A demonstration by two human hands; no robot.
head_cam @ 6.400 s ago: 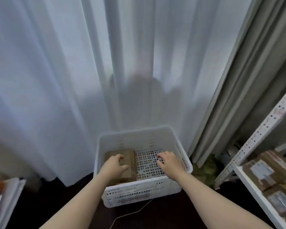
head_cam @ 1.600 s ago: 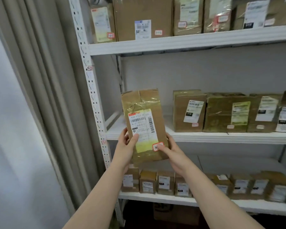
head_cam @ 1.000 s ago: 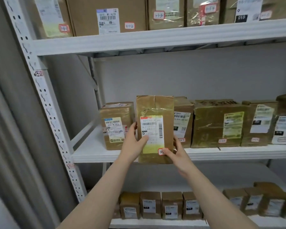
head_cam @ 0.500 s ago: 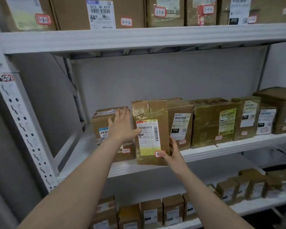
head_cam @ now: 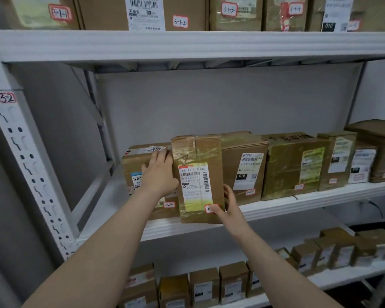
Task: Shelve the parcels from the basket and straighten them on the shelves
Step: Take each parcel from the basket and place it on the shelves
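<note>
A tall taped brown parcel (head_cam: 198, 174) with a white barcode label stands upright at the front lip of the middle shelf (head_cam: 298, 204), between two other boxes. My right hand (head_cam: 228, 207) grips its lower right corner, thumb on the front by a red-edged sticker. My left hand (head_cam: 159, 172) lies flat with straight fingers on the front of the brown box (head_cam: 133, 165) to the left, touching the tall parcel's left edge. The basket is out of view.
The middle shelf carries a row of brown parcels (head_cam: 296, 165) running right. More boxes fill the top shelf (head_cam: 187, 43) and the lower shelf (head_cam: 231, 283). A white perforated upright (head_cam: 25, 165) marked 3-2 stands at left, with bare shelf beside the left box.
I carried the parcel from the basket to the rack and set it upright on the middle shelf. My left hand let go of it and moved onto the neighbouring left box.
</note>
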